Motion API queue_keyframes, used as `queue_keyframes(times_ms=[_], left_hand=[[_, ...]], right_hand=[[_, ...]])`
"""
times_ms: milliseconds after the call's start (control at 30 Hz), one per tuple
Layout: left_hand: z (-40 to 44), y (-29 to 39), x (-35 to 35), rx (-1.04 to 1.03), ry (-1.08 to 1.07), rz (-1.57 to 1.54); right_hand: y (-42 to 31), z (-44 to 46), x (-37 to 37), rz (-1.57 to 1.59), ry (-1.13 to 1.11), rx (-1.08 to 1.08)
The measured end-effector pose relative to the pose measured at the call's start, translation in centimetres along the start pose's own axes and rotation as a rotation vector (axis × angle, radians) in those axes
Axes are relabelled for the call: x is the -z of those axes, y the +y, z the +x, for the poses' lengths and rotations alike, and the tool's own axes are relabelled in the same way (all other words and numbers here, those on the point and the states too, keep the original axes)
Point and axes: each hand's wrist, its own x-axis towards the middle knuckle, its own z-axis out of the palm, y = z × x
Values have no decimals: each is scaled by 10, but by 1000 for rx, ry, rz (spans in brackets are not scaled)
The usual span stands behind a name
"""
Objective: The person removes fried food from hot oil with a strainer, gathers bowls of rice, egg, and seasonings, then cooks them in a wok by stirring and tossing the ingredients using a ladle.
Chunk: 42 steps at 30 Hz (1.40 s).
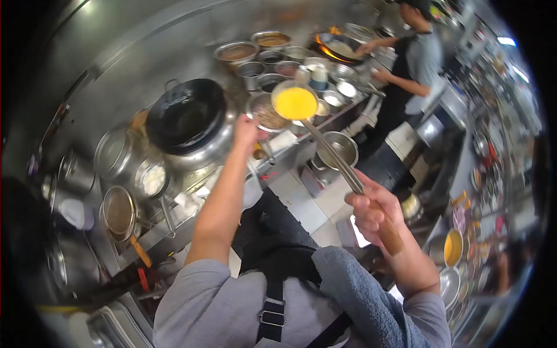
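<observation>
My right hand [377,211] is closed round the wooden-ended handle of a ladle [333,152]. The ladle's bowl is full of bright yellow liquid [296,103] that looks like beaten egg, held over the pots at the counter's edge. My left hand [246,131] is closed and slightly blurred, between the black wok [187,116] and a metal bowl of brownish food [268,113]. Whatever its fingers may hold is hidden. Dark and shiny inside, the wok sits tilted on the round steel burner.
Several sauce pots [237,52] crowd the back counter. Another person [415,64] works at a flaming wok [339,47] on the right. On the left are a strainer [119,213] and a ladle of white food [152,178]. A steel pot [337,149] stands below the counter edge.
</observation>
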Motion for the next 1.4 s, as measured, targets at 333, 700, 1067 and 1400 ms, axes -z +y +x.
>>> queue_keyframes(times_ms=[333, 700, 1067, 1400], left_hand=[[105, 60, 295, -281, 577, 844], [165, 114, 347, -511, 757, 1232], [143, 102, 388, -429, 507, 1422], [91, 80, 392, -251, 642, 454]], right_hand=[[26, 360, -21, -96, -105, -306], [23, 499, 5, -1760, -33, -193], [-22, 520, 14, -2363, -343, 23], [-25, 457, 33, -2169, -154, -375]])
